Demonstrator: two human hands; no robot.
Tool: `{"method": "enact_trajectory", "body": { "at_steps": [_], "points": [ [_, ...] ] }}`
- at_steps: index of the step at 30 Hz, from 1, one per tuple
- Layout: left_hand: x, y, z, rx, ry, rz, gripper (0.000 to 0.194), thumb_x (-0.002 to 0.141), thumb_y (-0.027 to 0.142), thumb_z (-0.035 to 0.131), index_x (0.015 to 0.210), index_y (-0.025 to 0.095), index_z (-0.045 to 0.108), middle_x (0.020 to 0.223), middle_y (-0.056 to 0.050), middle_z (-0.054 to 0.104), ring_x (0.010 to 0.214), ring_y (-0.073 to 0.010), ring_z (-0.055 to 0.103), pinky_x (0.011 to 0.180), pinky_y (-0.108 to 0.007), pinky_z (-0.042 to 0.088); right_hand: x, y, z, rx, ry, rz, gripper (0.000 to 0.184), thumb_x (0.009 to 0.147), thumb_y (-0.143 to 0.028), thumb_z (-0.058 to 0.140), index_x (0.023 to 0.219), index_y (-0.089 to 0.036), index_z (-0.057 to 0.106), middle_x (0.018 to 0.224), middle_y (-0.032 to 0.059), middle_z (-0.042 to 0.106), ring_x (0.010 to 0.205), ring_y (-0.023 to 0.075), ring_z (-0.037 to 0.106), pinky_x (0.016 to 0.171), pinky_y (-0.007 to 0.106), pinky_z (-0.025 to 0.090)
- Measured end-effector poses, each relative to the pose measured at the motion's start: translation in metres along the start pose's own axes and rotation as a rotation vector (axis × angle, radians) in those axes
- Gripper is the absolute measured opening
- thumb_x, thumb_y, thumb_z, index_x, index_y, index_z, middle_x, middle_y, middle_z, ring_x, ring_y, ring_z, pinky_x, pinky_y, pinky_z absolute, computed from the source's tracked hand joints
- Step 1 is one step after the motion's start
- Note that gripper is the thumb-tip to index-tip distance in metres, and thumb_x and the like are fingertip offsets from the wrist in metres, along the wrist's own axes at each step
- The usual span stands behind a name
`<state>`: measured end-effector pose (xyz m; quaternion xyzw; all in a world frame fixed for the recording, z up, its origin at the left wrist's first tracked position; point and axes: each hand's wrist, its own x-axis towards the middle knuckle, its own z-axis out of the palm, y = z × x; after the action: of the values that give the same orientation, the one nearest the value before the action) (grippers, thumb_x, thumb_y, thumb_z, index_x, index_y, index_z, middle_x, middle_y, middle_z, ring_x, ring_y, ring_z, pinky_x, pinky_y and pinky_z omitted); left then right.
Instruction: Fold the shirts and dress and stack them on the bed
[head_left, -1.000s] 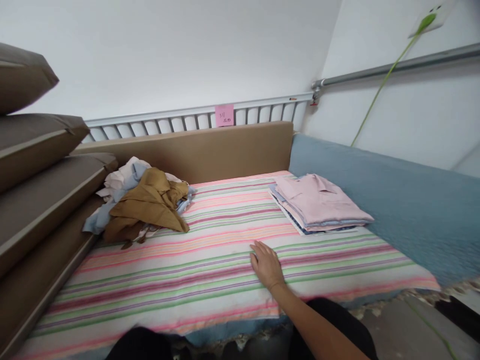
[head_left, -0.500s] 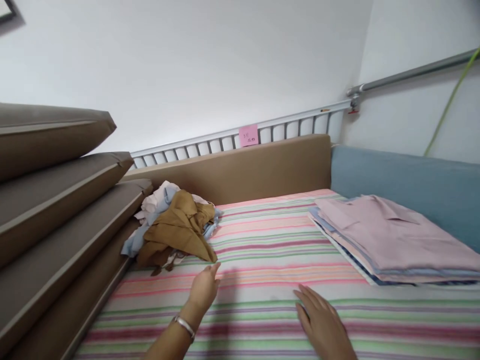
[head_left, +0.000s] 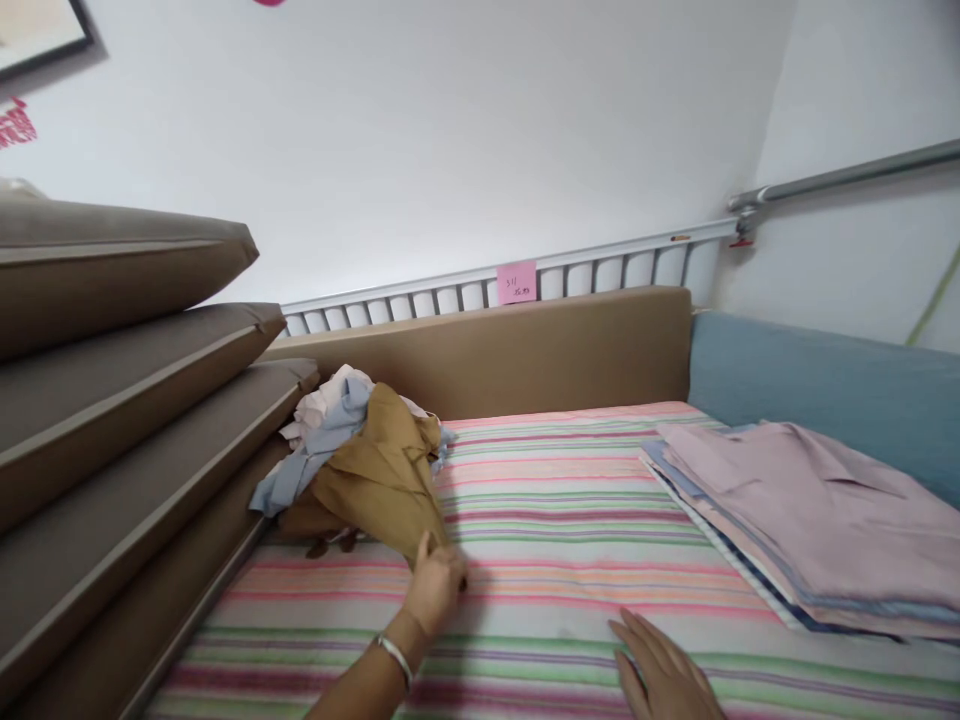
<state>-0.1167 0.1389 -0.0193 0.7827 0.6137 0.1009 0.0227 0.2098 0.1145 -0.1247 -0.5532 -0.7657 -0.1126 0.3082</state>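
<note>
One corner of the brown garment (head_left: 386, 480), lower centre, is held by the left hand (head_left: 435, 590), apparently as nearest part; right hand (head_left: 664, 672) empty, extended.

Cropped and covered parts
The bottom edge cuts off the right hand (head_left: 664, 675), the right edge the folded stack (head_left: 817, 510); the brown garment (head_left: 386, 475) hides much of the heaped clothes (head_left: 322, 455), and writing on the pink note (head_left: 517, 283) is too small to read.

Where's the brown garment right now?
Head view, left of centre: the brown garment lies over the crumpled clothes beside the stacked cushions, its near end held by the left hand.
</note>
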Motion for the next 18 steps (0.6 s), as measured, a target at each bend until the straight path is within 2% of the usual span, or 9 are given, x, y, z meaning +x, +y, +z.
{"method": "enact_trajectory", "body": {
  "at_steps": [2, 5, 7, 10, 13, 16, 18],
  "points": [
    [-0.034, 0.035, 0.018, -0.163, -0.063, 0.093, 0.025, 0.084, 0.02, 0.043, 0.085, 0.027, 0.066, 0.09, 0.001, 0.07, 0.092, -0.0131, 0.061, 0.109, -0.047, 0.019, 0.002, -0.007, -0.007, 0.036, -0.022, 0.046, 0.037, 0.081, -0.04, 0.047, 0.11, -0.024, 0.064, 0.12, 0.0049, 0.062, 0.11, 0.0254, 0.055, 0.09, 0.042, 0.045],
    [-0.087, 0.085, 0.043, -0.485, -0.179, 0.219, 0.021, 0.08, 0.031, 0.052, 0.094, 0.032, 0.067, 0.108, -0.003, 0.068, 0.109, -0.0211, 0.057, 0.108, -0.053, 0.02, 0.007, -0.017, -0.019, 0.077, -0.062, 0.099, 0.037, 0.082, -0.038, 0.045, 0.109, -0.022, 0.064, 0.12, 0.007, 0.061, 0.113, 0.0254, 0.053, 0.094, 0.044, 0.041],
    [-0.118, 0.111, 0.048, -0.684, -0.248, 0.251, 0.024, 0.08, 0.042, 0.053, 0.097, 0.036, 0.068, 0.114, -0.004, 0.066, 0.114, -0.0244, 0.054, 0.108, -0.053, 0.021, 0.011, -0.022, -0.028, 0.099, -0.096, 0.123, 0.037, 0.083, -0.035, 0.043, 0.109, -0.019, 0.064, 0.12, 0.0087, 0.061, 0.113, 0.025, 0.053, 0.096, 0.044, 0.039],
    [-0.151, 0.138, 0.028, -1.036, -0.252, 0.242, 0.033, 0.079, 0.057, 0.049, 0.093, 0.036, 0.071, 0.111, -0.005, 0.067, 0.112, -0.0249, 0.056, 0.106, -0.047, 0.028, 0.014, -0.028, -0.039, 0.151, -0.146, 0.157, 0.036, 0.082, -0.03, 0.042, 0.108, -0.017, 0.064, 0.119, 0.0106, 0.061, 0.114, 0.025, 0.052, 0.098, 0.044, 0.037],
    [-0.169, 0.154, -0.01, -1.35, -0.188, 0.254, 0.032, 0.078, 0.055, 0.054, 0.091, 0.032, 0.073, 0.11, -0.007, 0.067, 0.108, -0.0236, 0.058, 0.1, -0.039, 0.037, 0.014, -0.035, -0.049, 0.279, -0.167, 0.215, 0.036, 0.079, -0.029, 0.043, 0.104, -0.016, 0.066, 0.117, 0.0121, 0.062, 0.113, 0.0261, 0.052, 0.099, 0.045, 0.036],
    [-0.176, 0.17, -0.041, -1.497, -0.12, 0.21, 0.021, 0.079, 0.043, 0.059, 0.09, 0.03, 0.073, 0.109, -0.007, 0.068, 0.105, -0.0212, 0.059, 0.095, -0.035, 0.041, 0.007, -0.049, -0.063, 0.573, -0.18, 0.374, 0.04, 0.077, -0.037, 0.043, 0.1, -0.014, 0.066, 0.111, 0.0135, 0.065, 0.108, 0.0263, 0.055, 0.1, 0.045, 0.037],
    [-0.177, 0.184, -0.05, -1.538, -0.088, 0.18, 0.019, 0.078, 0.04, 0.062, 0.088, 0.028, 0.073, 0.107, -0.007, 0.069, 0.104, -0.0212, 0.06, 0.094, -0.034, 0.042, 0.001, -0.062, -0.074, 0.878, -0.23, 0.539, 0.044, 0.076, -0.045, 0.045, 0.101, -0.015, 0.066, 0.112, 0.0126, 0.065, 0.109, 0.0259, 0.055, 0.101, 0.043, 0.036]
  ]
}}
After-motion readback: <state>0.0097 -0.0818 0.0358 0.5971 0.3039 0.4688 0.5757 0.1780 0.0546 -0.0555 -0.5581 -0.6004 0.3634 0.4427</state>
